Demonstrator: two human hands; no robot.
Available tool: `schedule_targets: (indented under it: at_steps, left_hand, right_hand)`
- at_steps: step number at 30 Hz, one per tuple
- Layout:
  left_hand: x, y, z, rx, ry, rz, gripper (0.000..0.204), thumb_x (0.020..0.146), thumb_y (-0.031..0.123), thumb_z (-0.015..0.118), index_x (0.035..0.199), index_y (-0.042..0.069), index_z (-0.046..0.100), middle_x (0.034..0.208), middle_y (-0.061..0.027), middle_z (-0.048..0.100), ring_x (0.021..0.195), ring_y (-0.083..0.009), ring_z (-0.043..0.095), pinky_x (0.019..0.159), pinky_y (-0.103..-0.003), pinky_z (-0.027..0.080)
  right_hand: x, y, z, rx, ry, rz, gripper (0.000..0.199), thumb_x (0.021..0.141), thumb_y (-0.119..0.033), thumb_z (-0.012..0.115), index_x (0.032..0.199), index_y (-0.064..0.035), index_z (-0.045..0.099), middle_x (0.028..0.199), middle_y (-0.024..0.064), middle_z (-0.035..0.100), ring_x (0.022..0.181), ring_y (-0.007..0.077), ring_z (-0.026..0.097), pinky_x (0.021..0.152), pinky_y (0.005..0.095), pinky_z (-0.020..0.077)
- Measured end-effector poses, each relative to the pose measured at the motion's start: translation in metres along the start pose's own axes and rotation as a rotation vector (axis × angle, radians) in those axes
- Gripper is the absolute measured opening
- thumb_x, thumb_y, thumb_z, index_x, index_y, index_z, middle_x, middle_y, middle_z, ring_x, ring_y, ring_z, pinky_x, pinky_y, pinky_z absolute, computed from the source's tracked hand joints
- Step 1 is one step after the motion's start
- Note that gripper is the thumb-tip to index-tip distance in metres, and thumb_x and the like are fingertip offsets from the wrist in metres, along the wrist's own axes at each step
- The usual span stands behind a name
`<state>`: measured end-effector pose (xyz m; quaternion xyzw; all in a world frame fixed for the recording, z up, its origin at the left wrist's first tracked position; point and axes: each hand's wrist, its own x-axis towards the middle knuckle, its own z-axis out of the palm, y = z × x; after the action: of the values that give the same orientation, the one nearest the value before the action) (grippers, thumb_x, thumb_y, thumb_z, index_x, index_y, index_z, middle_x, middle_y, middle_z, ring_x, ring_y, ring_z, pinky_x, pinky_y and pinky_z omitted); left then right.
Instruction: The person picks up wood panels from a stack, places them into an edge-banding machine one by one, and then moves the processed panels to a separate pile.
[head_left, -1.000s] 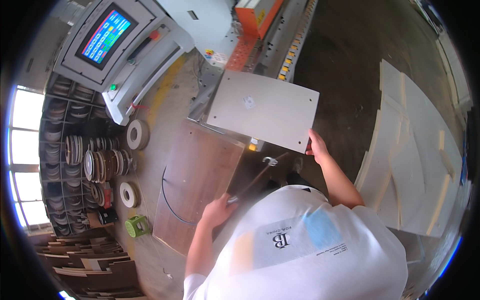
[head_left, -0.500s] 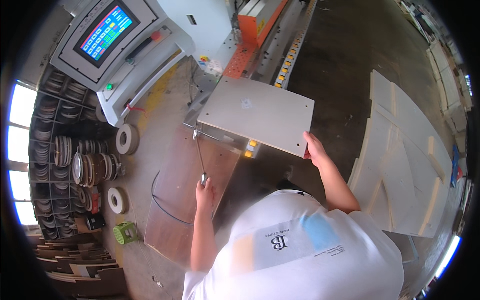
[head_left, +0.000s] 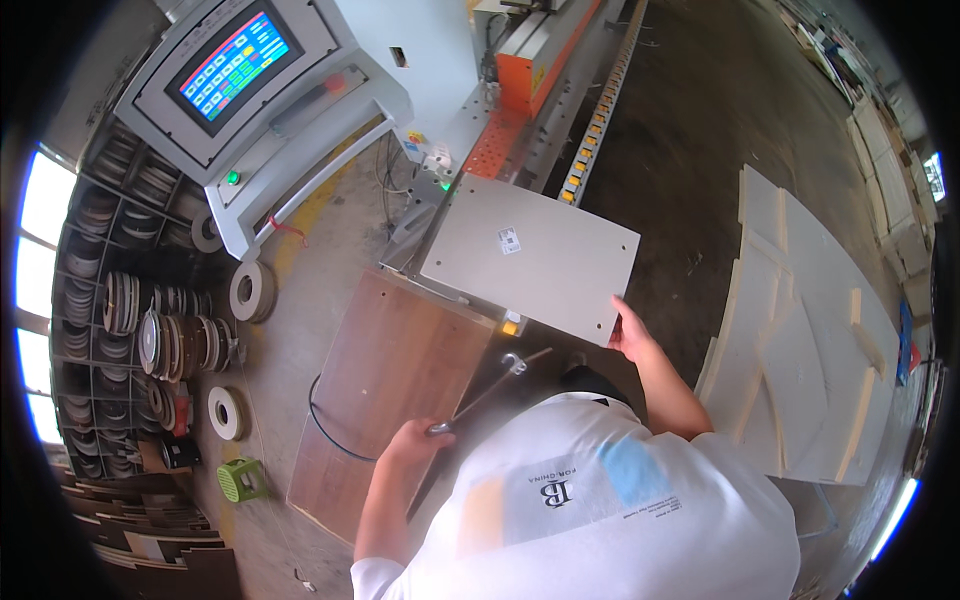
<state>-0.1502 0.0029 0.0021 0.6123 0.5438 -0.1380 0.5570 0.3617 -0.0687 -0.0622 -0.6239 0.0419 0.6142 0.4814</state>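
Head view: a pale grey panel (head_left: 530,265) lies flat across the near end of a machine's roller rail (head_left: 572,188), with small dark holes near its corners. Left of the panel's middle is a white label (head_left: 509,240) with a square dark code; its fine print is too small to read. The right grip (head_left: 630,333) grasps the panel's near right corner, while the left grip (head_left: 418,440) is closed around a slim rod (head_left: 485,395) with a shiny fitting near its far end. Between the left forearm and the machine lies a brown wood-grain board (head_left: 400,350), with a dark cord (head_left: 318,412) curving at its left edge. Dark lettering sits between orange and blue blocks on the wearer's white T-shirt (head_left: 690,545).

Beyond the panel, a small yellow sticker (head_left: 537,82) marks the orange housing (head_left: 515,85). A control console (head_left: 280,110) carries a lit touchscreen (head_left: 235,65), blue with a red band and rows of keys. White boards (head_left: 810,360) are piled at right; banding rolls (head_left: 180,342), a rack (head_left: 92,285) and a green stool (head_left: 241,481) stand at left.
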Motion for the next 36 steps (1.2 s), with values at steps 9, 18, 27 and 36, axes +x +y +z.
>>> schedule_targets:
  at_steps: [9,18,27,36]
  left_hand:
    - [0.039,0.01,0.03,-0.336,0.189,0.11,0.02,0.092,0.021,0.075,0.093,0.002,0.072,0.076,0.0069,0.059,0.069,-0.0047,0.049,0.061,-0.025,0.042]
    - [0.043,0.075,0.068,-0.338,0.263,0.048,0.021,0.095,0.021,0.07,0.101,0.001,0.072,0.08,-0.0013,0.068,0.072,-0.0101,0.059,0.067,-0.028,0.049]
    - [0.017,0.192,0.058,0.091,0.248,-0.125,0.041,0.092,0.045,0.067,0.115,0.012,0.072,0.09,-0.0164,0.073,0.085,-0.0297,0.07,0.079,-0.039,0.052]
    - [0.047,0.145,0.072,0.039,0.153,-0.054,0.048,0.094,0.045,0.063,0.126,0.01,0.067,0.115,-0.0206,0.07,0.108,-0.03,0.067,0.093,-0.038,0.049]
  right_hand:
    - [0.032,0.0,0.053,0.368,-0.053,0.053,0.053,0.092,-0.037,0.071,0.135,-0.0099,0.056,0.134,0.0081,0.061,0.124,0.0271,0.057,0.104,0.0451,0.0462]
    - [0.067,-0.033,0.043,0.421,-0.005,0.018,0.053,0.093,-0.039,0.071,0.135,-0.0092,0.057,0.134,0.0083,0.061,0.124,0.0273,0.057,0.105,0.0456,0.0452]
    - [0.126,-0.142,0.009,0.506,0.016,-0.006,0.055,0.09,-0.038,0.075,0.132,-0.0068,0.059,0.131,0.0084,0.063,0.121,0.0264,0.059,0.103,0.0464,0.0468]
    - [0.183,-0.175,-0.025,0.584,0.078,-0.364,0.041,0.095,-0.03,0.069,0.128,-0.0067,0.06,0.123,0.0065,0.066,0.112,0.023,0.063,0.093,0.0414,0.0517]
